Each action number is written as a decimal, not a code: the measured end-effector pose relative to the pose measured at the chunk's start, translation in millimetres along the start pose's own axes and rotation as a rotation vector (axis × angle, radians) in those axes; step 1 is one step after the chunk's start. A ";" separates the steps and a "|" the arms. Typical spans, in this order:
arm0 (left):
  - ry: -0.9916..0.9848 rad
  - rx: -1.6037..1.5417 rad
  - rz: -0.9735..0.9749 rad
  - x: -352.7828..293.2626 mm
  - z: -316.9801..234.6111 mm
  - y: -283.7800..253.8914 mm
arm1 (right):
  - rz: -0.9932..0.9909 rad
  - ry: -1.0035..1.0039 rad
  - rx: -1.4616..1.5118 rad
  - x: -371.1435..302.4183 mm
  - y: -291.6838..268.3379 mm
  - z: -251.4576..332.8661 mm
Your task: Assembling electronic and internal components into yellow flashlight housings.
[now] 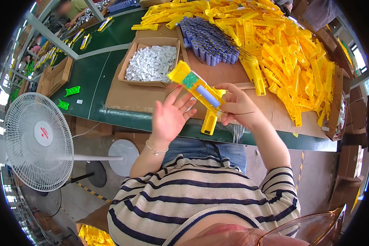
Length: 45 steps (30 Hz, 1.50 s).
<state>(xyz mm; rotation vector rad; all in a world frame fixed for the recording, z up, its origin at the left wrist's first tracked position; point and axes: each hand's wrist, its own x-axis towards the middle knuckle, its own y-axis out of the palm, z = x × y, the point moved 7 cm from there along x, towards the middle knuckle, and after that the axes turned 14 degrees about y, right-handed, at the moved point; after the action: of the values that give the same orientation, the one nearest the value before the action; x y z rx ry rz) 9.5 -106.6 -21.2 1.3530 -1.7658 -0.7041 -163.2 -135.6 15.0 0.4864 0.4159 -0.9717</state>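
A yellow plastic housing (178,73) is held tilted above the table's near edge. Inside it sit a green circuit board (190,80) and a blue-purple cylindrical battery (208,96). My right hand (240,107) pinches the housing's lower right end, and a thin dark wire sticks out beside those fingers. Close to the housing's left side, my left hand (170,117) has its palm turned up and fingers spread, gripping nothing; whether a fingertip touches the housing, I cannot tell. Another yellow plastic part (209,123) shows beneath the housing, partly covered by it.
Beyond my hands, a cardboard box (122,74) holds small white pieces. Behind it stand bundled purple batteries (209,49) with dark wires, and a big heap of yellow housings (291,61) covers the right. Two green parts (72,90) lie left. A white fan (39,141) stands at the left.
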 end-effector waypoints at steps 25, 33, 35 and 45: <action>0.219 1.247 -0.516 321.9 -261.9 -321.4 | -0.538 -0.360 0.158 35.0 -79.7 45.7; 0.494 1.591 -0.948 357.7 -344.1 -495.2 | -0.857 -0.318 -0.144 48.1 -173.2 82.1; 0.378 1.684 -1.071 349.0 -348.5 -498.5 | -1.004 -0.375 -0.498 66.2 -199.2 137.3; 0.259 2.190 -1.032 336.7 -316.6 -365.0 | -1.046 -0.463 -1.877 242.9 -260.9 296.6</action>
<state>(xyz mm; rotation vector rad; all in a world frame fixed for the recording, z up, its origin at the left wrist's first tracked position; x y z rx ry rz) 426.5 -520.7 -60.6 3.3938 -0.9253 1.6053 -230.1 -590.7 73.4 -1.7751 0.9598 -1.1562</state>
